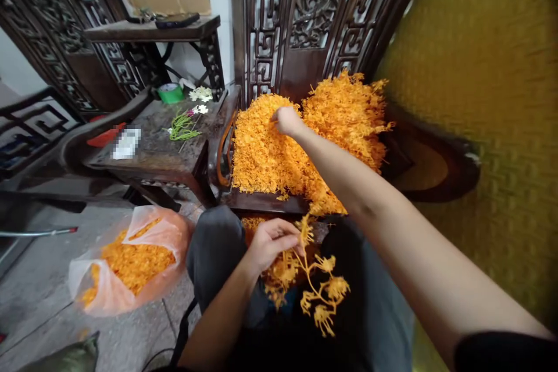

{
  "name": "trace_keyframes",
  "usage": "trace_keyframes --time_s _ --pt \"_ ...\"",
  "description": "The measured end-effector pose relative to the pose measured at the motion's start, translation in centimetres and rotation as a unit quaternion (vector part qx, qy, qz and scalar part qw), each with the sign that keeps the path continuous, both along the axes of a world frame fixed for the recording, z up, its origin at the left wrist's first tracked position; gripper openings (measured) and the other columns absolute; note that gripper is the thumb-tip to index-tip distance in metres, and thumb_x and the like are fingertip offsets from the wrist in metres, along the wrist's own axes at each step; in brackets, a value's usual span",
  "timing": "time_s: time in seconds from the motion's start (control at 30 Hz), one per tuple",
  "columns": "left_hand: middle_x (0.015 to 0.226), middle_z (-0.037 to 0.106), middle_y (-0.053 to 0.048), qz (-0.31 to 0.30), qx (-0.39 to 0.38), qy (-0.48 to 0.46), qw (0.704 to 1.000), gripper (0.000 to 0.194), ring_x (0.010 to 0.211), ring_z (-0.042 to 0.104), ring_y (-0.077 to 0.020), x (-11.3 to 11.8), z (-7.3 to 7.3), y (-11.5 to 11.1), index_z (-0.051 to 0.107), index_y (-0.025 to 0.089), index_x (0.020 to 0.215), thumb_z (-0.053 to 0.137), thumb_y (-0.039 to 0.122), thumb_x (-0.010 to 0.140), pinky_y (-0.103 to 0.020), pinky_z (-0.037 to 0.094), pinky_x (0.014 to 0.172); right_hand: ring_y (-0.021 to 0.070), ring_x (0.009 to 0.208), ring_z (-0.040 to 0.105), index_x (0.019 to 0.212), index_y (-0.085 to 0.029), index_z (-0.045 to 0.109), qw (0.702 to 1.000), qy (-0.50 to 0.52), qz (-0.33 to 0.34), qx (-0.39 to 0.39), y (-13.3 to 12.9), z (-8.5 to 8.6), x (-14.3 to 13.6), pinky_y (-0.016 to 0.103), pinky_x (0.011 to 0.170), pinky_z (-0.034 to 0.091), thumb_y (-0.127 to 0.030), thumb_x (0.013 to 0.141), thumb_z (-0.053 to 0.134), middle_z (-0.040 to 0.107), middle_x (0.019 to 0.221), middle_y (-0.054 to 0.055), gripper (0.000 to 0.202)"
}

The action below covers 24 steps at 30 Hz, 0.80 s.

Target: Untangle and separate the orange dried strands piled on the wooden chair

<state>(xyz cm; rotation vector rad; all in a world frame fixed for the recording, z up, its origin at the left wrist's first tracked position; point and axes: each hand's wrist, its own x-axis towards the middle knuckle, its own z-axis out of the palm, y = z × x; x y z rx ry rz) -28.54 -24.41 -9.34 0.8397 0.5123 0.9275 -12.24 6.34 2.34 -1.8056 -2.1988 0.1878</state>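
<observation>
My left hand (pixel 274 244) pinches the stem of a yellow-orange artificial flower branch (pixel 321 289) above my lap. The branch forks into several thin stalks with spidery flower heads that hang down to the right. Farther forward, my right hand (pixel 288 121) is at the big heap of orange artificial flowers (pixel 265 154), its fingers closed against the blossoms. Whatever those fingers grip is too small or hidden to make out. A second, bushier mound of orange flowers (pixel 349 113) rises just right of that hand. Both piles lie on a dark wooden seat (pixel 261 202).
On the floor at left sits a clear plastic bag (pixel 111 288) with orange pieces inside. A dark wooden side table (pixel 152 154) holds green tape (pixel 171 93), green stems (pixel 183 126) and white flowers (pixel 200 94). A yellow woven surface (pixel 488 99) stands close at right.
</observation>
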Motion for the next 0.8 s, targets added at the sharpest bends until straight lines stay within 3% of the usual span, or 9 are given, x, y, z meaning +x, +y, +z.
trace_keyframes --time_s 0.07,0.13,0.27,0.33,0.4,0.47,0.6,0.7,0.8 --pt "0.070 0.075 -0.004 0.040 0.022 0.011 0.999 0.036 0.053 0.071 -0.0159 -1.4 0.6 0.7 0.069 0.014 0.090 0.089 0.039 0.075 -0.025 0.057 0.056 0.0324 0.118 0.068 0.117 -0.011 0.079 1.000 -0.009 0.019 -0.022 -0.5 0.0 0.6 0.038 0.107 0.051 -0.006 0.077 0.069 0.076 0.119 0.015 0.041" --pt "0.076 0.077 -0.005 0.055 0.052 0.028 0.997 0.034 0.045 0.066 -0.0127 -2.9 1.8 1.6 0.068 0.014 0.093 0.087 0.038 0.077 -0.024 0.055 0.050 0.0343 0.128 0.064 0.124 -0.015 0.077 0.999 -0.009 0.035 -0.023 -1.5 0.2 1.4 0.042 0.112 0.049 -0.006 0.074 0.072 0.071 0.134 0.014 0.051" --pt "0.105 0.080 -0.012 0.064 0.142 0.096 0.983 0.024 0.045 0.063 -0.0074 -5.3 6.0 4.0 0.069 0.015 0.100 0.079 0.033 0.086 -0.023 0.055 0.052 0.0331 0.151 0.040 0.143 -0.018 0.064 0.994 0.058 0.042 0.086 -6.5 2.2 2.8 0.050 0.125 0.035 -0.020 0.091 0.063 0.046 0.161 0.015 0.052" --pt "0.119 0.077 -0.014 0.059 0.188 0.144 0.970 0.024 0.049 0.063 -0.0055 -5.9 8.5 5.4 0.069 0.016 0.105 0.075 0.032 0.089 -0.021 0.054 0.053 0.0297 0.131 0.060 0.131 -0.017 0.072 0.982 0.147 0.052 0.108 -10.7 3.7 3.0 0.049 0.116 0.045 -0.032 0.099 0.055 0.065 0.140 0.014 0.039" --pt "0.122 0.076 -0.013 0.034 0.224 0.188 0.956 0.023 0.049 0.061 -0.0043 -5.7 10.7 6.6 0.068 0.018 0.109 0.072 0.032 0.091 -0.020 0.050 0.050 0.0249 0.095 0.072 0.101 -0.015 0.079 0.965 0.248 0.079 0.004 -15.4 5.0 3.1 0.045 0.094 0.056 -0.047 0.101 0.050 0.077 0.102 0.013 0.043" --pt "0.099 0.078 -0.007 -0.010 0.248 0.238 0.939 0.021 0.045 0.057 -0.0044 -4.9 12.2 7.6 0.068 0.018 0.110 0.067 0.029 0.092 -0.019 0.044 0.046 0.0206 0.076 0.069 0.083 -0.016 0.076 0.940 0.307 0.116 -0.090 -19.6 5.7 2.9 0.040 0.080 0.056 -0.059 0.099 0.050 0.074 0.083 0.010 0.053" --pt "0.051 0.054 0.006 -0.074 0.288 0.352 0.888 0.013 0.041 0.050 -0.0083 -1.9 13.0 8.2 0.068 0.015 0.099 0.062 0.023 0.091 -0.020 0.038 0.043 0.0179 0.081 0.066 0.095 -0.019 0.075 0.900 0.400 0.132 -0.117 -23.7 4.7 2.3 0.034 0.076 0.052 -0.051 0.088 0.069 0.074 0.090 0.006 0.033" --pt "0.055 0.059 0.003 -0.072 0.321 0.425 0.843 0.012 0.048 0.055 -0.0111 -0.1 12.9 8.1 0.067 0.016 0.084 0.058 0.021 0.091 -0.025 0.045 0.050 0.0152 0.075 0.062 0.098 -0.021 0.071 0.849 0.491 0.133 -0.143 -23.8 3.0 2.2 0.030 0.069 0.051 -0.047 0.087 0.072 0.070 0.083 0.003 0.029" --pt "0.081 0.075 -0.004 -0.105 0.357 0.442 0.816 0.013 0.072 0.069 -0.0151 0.4 13.3 8.2 0.070 0.017 0.089 0.059 0.024 0.092 -0.029 0.054 0.069 0.0121 0.064 0.056 0.083 -0.020 0.065 0.796 0.577 0.091 -0.158 -23.0 1.6 2.5 0.028 0.061 0.048 -0.056 0.084 0.075 0.063 0.069 -0.001 0.036"
